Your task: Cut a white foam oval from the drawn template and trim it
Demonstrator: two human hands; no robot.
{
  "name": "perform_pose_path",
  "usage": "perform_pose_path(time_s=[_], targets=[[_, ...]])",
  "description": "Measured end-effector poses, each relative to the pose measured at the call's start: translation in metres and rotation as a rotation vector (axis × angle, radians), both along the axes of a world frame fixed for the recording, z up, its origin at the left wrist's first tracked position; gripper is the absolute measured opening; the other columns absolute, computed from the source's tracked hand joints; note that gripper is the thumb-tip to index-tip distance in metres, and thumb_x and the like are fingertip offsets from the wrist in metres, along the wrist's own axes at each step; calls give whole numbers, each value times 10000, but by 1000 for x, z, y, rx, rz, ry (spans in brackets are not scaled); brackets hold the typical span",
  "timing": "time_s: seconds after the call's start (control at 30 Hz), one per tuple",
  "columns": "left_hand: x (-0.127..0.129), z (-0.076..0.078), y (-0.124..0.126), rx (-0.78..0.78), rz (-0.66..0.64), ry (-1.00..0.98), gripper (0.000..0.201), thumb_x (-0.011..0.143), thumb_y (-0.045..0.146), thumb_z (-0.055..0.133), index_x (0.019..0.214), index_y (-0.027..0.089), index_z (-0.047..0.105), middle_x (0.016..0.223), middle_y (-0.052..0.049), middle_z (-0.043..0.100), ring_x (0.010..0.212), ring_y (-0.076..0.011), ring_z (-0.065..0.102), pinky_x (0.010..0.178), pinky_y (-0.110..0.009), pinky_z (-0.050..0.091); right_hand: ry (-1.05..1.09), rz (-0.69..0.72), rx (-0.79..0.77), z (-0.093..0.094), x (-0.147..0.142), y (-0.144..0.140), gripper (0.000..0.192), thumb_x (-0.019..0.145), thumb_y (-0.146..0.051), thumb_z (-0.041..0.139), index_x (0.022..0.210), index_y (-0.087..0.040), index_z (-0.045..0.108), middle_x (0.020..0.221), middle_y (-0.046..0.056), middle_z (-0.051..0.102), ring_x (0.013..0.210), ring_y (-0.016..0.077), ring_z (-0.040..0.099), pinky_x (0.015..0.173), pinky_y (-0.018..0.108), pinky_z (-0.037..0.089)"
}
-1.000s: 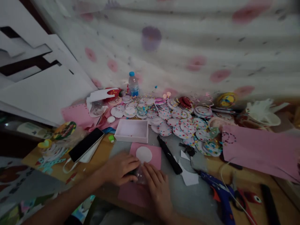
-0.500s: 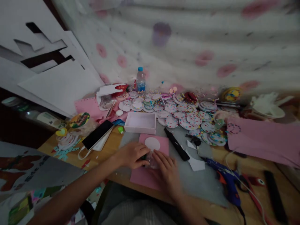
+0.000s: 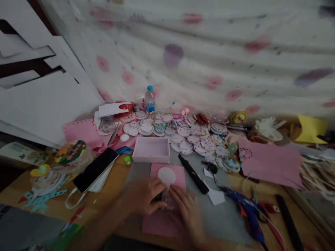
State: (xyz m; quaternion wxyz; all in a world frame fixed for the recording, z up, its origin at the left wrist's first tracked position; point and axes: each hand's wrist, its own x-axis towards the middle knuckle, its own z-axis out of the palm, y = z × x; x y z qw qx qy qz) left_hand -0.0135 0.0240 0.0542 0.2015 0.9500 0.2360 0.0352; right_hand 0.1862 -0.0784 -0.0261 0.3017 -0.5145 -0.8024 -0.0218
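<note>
Pink paper (image 3: 154,223) lies near the front edge of the table, with a white paper circle (image 3: 166,175) at its upper part. Just below the circle, a small clear plastic bag (image 3: 169,203) sits between my two hands. My left hand (image 3: 146,196) is curled with thumb and fingers closed on its left side, where something dark shows under the fingers. From the other side my right hand (image 3: 187,206) presses its fingers together on the bag. The bag's contents are blurred. A white open box (image 3: 151,159) stands behind the pink paper.
Several dotted paper discs (image 3: 195,139) are heaped at the back. A black pen-like tool (image 3: 193,173), white paper scraps (image 3: 216,196) and a blue glue gun (image 3: 246,209) lie to the right. On the left are a phone (image 3: 96,169) and a water bottle (image 3: 150,101) farther back.
The camera view has shifted, so the table sits lower and more of its right side shows. Both hands keep nearly the same place on the plastic bag.
</note>
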Motion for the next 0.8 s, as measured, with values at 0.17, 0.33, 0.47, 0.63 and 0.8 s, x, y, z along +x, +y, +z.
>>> perform_pose_path(time_s=[0.17,0.33,0.47,0.63,0.8], targets=[[1,0,0,-24,31,10,387,816,437,639,1109,193,573,1017,-78,646,919,-260,610,787,-368,485,-5,18,37,-3,0,0,421,977,-352,443,1337,-134,472,1271,119,626,1189,231,516,924,380,358],[-1,-8,3,-15,10,-47,371,853,427,598,1137,190,567,1051,-92,648,950,-253,609,800,-355,485,19,7,-36,3,0,0,472,948,-370,509,1363,-157,436,1326,126,583,1226,246,486,927,398,366],[-2,-9,3,-14,-10,-72,385,865,444,581,1147,182,568,1059,-102,650,977,-263,613,825,-373,488,28,1,-50,4,0,-1,508,929,-381,545,1373,-166,422,1333,133,574,1221,254,489,928,411,374],[-2,-9,2,13,-8,-70,390,865,443,583,1143,170,570,1075,-110,652,992,-269,615,834,-376,488,43,-2,-29,7,-1,-3,504,922,-380,554,1364,-166,438,1334,132,574,1213,255,496,920,408,387],[-5,-14,-1,52,2,-89,422,850,467,594,1164,185,572,1054,-100,667,954,-256,624,812,-347,480,39,-2,5,5,-1,0,471,925,-355,546,1345,-154,474,1290,125,610,1176,245,531,910,384,396]])
